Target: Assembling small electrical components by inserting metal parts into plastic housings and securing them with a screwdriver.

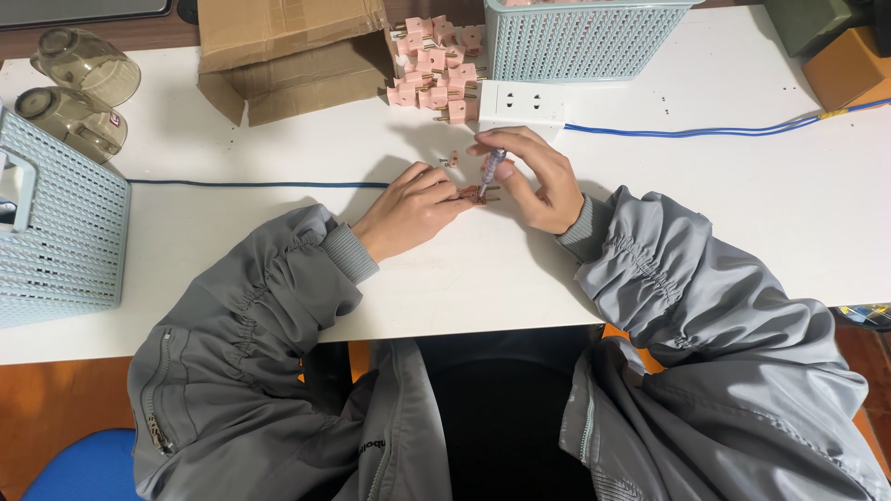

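- A pale blue basket (56, 223) stands at the table's left edge.
- The left hand (413, 209) pinches a pink plug (471, 195) flat against the white table (742, 213), fingers closed on it.
- The right hand (534, 176) grips a small screwdriver (492, 170) upright, its tip on the plug.
- Behind them, a pile of pink plugs (436, 65) lies beside a white power strip (522, 102).

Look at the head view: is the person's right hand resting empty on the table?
No: the right hand holds a small screwdriver upright over the pink plug pinned by the left hand.
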